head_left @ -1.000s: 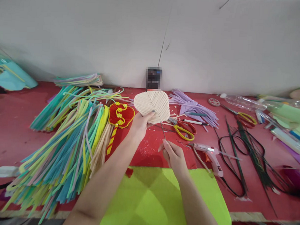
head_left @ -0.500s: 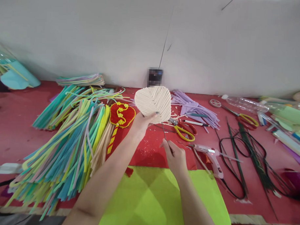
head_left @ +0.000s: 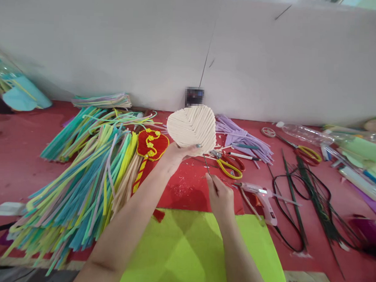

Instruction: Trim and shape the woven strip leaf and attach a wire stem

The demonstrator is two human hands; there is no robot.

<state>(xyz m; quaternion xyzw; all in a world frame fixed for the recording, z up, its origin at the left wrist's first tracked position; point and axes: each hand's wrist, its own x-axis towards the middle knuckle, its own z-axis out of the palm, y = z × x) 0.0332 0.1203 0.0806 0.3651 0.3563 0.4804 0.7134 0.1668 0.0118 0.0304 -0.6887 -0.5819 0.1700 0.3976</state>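
Observation:
My left hand (head_left: 179, 154) is closed on the lower edge of a cream fan-shaped piece (head_left: 191, 126) covered in slanting fuzzy rows, thumb lying across its front. In my right hand (head_left: 222, 196) is a thin dark pointed tool (head_left: 207, 164); its kind I cannot make out. The tool's tip points up, just below the lower right edge of the cream piece, and whether they touch I cannot tell. A red fan with yellow flowers (head_left: 152, 144) and a striped handle lies left of my left hand. Yellow-and-red-handled scissors (head_left: 230, 167) rest beyond my right hand.
Multicoloured pipe cleaners (head_left: 78, 186) heap on the left; a purple bundle (head_left: 246, 139) lies behind. At right are a pink glue gun (head_left: 261, 195) with a black cord, more scissors (head_left: 309, 154), dark green stems (head_left: 318, 199) and a plastic bottle (head_left: 305, 132). A lime-green sheet (head_left: 184, 248) covers the near edge.
The cream piece has tilted slightly in my left hand, and my left thumb sits a little lower. My right hand keeps the thin tool nearly in place. The view has shifted slightly.

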